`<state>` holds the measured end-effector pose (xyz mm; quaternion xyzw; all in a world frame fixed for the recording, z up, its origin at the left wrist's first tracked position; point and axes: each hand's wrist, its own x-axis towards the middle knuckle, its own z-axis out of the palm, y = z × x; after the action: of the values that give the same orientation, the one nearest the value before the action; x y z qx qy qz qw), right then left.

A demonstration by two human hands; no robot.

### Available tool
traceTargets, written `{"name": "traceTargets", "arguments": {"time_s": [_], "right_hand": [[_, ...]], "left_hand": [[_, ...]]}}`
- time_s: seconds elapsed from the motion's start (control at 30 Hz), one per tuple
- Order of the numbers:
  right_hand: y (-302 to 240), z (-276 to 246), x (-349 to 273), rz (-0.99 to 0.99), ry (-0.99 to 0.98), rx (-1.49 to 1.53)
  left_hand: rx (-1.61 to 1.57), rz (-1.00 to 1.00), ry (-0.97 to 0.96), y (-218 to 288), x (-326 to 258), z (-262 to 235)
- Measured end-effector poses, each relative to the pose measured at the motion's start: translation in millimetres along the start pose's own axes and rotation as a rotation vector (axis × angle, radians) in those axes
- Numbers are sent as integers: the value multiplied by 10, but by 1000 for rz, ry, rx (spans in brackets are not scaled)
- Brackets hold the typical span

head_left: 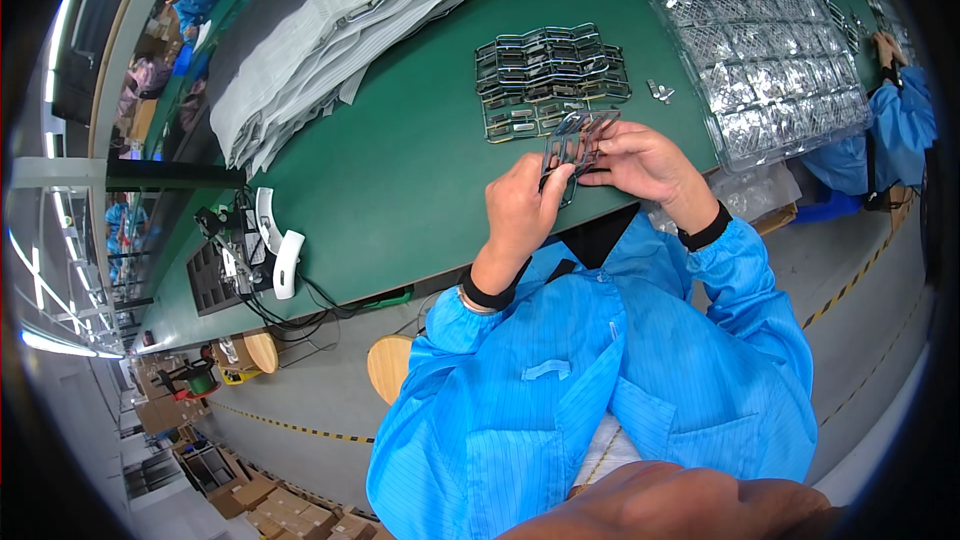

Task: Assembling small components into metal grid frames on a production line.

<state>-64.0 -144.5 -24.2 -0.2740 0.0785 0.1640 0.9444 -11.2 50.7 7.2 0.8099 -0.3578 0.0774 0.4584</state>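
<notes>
At nine o'clock on the green desk (400,170), near its front edge, lie a white handheld device (287,262) and a tangle of black cables (270,305). Toward eleven o'clock sits a thick stack of white sheets (330,40), fanned out at its edges. Just left of centre, the left hand (520,215) has its grip closed on the lower edge of a small dark metal frame (572,145), thumb and fingers pinching it. The frame is held up, tilted, just above the desk's front edge at about twelve o'clock from the person's chest. The right hand (640,162) grips the same frame from the other side, fingers curled around its upper right part. Directly beyond the hands, flat on the desk, lies a spread of similar metal frames (545,75) linked in rows. At one o'clock a few small metal pieces (660,92) rest beside it. Farther right, toward two o'clock, clear plastic trays (760,40) filled with small parts cover the desk. At three o'clock another person's blue sleeve (900,125) reaches in.
</notes>
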Motion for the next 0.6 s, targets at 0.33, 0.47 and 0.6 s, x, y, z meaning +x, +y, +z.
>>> {"name": "traceTargets", "arguments": {"time_s": [0.33, 0.47, 0.6], "right_hand": [[118, 29, 104, -222, 36, -63], [101, 101, 89, -237, 112, -121], [121, 88, 82, -306, 186, -303]], "left_hand": [[-244, -242, -28, -65, -12, 82], [-329, -319, -44, -97, -13, 118], [-457, -461, -53, -74, 7, 114]]}}
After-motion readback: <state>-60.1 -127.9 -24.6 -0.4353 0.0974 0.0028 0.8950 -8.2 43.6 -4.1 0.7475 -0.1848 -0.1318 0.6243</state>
